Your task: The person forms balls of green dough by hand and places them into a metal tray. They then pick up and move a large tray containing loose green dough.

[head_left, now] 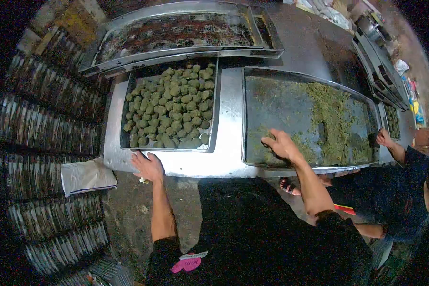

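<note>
Steel table (229,143) is the landmark. On its right half sits a big tray (252,95) w/ loose green mix (333,119); on its left half, a tray of green balls (169,107). Right hand (281,144) rests in the mix at the tray's near edge, fingers curled, prob. scooping a portion. Left hand (148,167) lies flat, fingers spread, on the table's near-left edge. Next calls for pressing a portion round. Another person's hand (383,138) is at the table's right end.

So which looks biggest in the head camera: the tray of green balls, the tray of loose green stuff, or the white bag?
1. Loose-mix tray, looks largest.
2. Ball tray, somewhat smaller.
3. White bag, clearly smallest.
The curved lens makes the two trays hard to compare surely.
</note>
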A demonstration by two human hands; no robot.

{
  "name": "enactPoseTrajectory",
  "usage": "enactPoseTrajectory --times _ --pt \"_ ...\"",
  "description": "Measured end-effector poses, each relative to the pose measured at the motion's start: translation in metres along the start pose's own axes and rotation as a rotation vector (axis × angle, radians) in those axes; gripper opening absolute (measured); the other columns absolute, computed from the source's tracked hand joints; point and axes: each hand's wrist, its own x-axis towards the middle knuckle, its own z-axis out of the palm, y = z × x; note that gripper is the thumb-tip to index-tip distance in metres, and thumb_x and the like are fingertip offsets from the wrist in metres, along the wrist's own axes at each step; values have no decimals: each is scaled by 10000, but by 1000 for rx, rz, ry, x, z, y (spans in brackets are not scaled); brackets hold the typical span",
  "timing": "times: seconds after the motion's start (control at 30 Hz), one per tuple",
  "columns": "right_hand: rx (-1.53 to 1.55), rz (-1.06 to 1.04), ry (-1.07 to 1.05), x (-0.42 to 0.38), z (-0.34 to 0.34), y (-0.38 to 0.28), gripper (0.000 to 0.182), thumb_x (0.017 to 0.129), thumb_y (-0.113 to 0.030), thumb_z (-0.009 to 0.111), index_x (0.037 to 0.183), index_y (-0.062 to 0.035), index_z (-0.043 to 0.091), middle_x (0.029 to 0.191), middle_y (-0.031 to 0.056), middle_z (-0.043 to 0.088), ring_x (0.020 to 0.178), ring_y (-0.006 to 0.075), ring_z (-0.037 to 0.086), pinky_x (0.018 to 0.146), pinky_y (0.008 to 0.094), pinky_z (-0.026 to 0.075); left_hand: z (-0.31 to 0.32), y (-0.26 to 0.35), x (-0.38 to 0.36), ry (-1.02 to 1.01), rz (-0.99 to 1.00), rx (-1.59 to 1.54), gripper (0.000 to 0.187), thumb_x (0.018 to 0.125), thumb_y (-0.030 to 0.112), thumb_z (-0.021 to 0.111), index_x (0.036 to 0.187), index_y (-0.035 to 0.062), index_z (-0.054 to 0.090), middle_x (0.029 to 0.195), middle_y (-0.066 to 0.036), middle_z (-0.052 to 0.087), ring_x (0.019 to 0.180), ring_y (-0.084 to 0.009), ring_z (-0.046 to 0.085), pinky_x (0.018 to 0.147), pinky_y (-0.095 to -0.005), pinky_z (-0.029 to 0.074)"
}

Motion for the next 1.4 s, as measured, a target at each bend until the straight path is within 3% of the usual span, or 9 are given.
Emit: enactPoseTrajectory --times 0.27,0.4,0.7,0.9,0.97,1.07,1.27,1.33,1.4 --pt "-235 -7 115 -8 -3 -8 341 810 -314 612 803 26 581 780 270 585 722 381 595 633 420 449 1 -1 0 1 4 -24 527 861 307 437 1333 83 375 1442 -113 273 1346 -307 197 1023 -629 94" --pt "-244 128 154 -10 -4 -12 406 806 -405 581 815 -1 619 791 241 609 803 391 592 716 441 454 -2 0 -1 2 1 -40 525 860 309 439 1329 80 383 1442 -113 273 1345 -304 201 1024 -627 88" --pt "42 -179 291 1 2 0 321 869 -279 539 842 32 612 726 168 617 665 269 560 671 352 442 -9 5 -1 -25 -15 -47 514 857 298 445 1316 72 399 1441 -110 277 1351 -282 193 1034 -619 72" --pt "-93 109 311 20 5 -15 352 882 -292 528 743 25 591 615 103 566 577 210 494 609 328 426 0 -1 2 -12 -5 -42 505 850 268 466 1312 73 400 1441 -106 280 1356 -280 182 1029 -624 82" --pt "89 341 250 22 6 -9 286 866 -290 549 817 -16 610 777 126 636 703 195 572 601 360 423 2 -2 3 -9 2 -40 508 850 269 467 1313 74 398 1441 -105 279 1356 -280 182 1029 -624 85" --pt "738 342 150 16 4 -20 211 882 -247 542 933 -44 573 805 65 609 715 161 550 661 307 442 1 -2 3 -2 6 -43 514 848 273 469 1316 76 393 1441 -103 278 1355 -280 184 1028 -623 86" --pt "1160 352 360 13 -7 -10 198 877 -246 581 983 -86 533 834 56 593 762 175 567 731 328 461 3 -4 4 13 24 -39 513 852 282 467 1319 84 391 1441 -99 278 1351 -279 193 1026 -623 88" --pt "1436 287 340 19 -1 -1 221 869 -300 592 917 -89 549 775 45 581 745 173 564 690 288 468 1 -1 3 3 24 -31 510 854 284 465 1319 86 393 1441 -98 279 1350 -278 196 1026 -623 89" --pt "1448 326 456 27 6 2 288 871 -376 570 786 -101 546 666 36 545 553 138 526 454 239 389 0 -1 1 13 19 -43 505 855 282 463 1317 89 395 1441 -96 277 1349 -283 198 1026 -622 91"
